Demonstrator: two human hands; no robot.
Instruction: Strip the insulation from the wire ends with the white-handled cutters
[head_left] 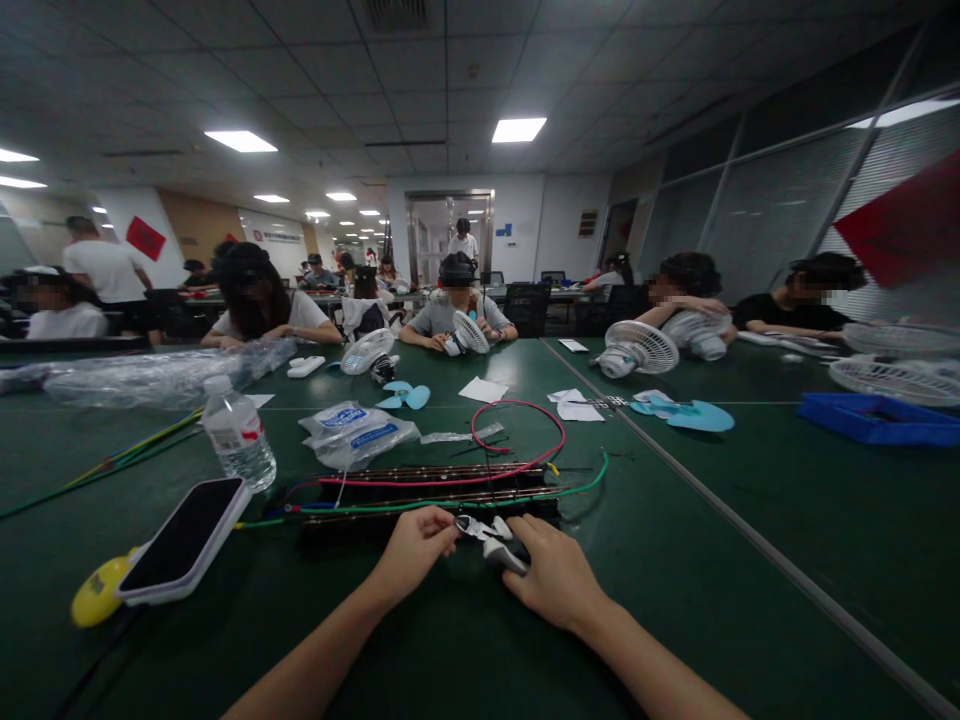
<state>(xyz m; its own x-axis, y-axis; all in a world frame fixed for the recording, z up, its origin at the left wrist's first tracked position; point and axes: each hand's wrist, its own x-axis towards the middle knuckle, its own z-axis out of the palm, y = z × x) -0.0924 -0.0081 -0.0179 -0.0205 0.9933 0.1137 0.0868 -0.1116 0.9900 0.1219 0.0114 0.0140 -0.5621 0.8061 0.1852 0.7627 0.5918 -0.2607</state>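
Working the cutters [477, 528] well calls for a steady pair of hands: the right hand [551, 572] grips their spread handles, and the left hand [416, 550] sits at the blade tips, fingertips drawn together, though I cannot tell whether they pinch anything. Keep those fingertips clear of the edges, and mind the green wire [592, 487] and red wire [517, 403] lying just beyond, along the dark strips [337, 530]. On the green counter [697, 560], a phone [187, 540] and bottle [238, 440] stand to the left. Across it, people sit near white fans [641, 348] under lit ceiling panels [519, 130].
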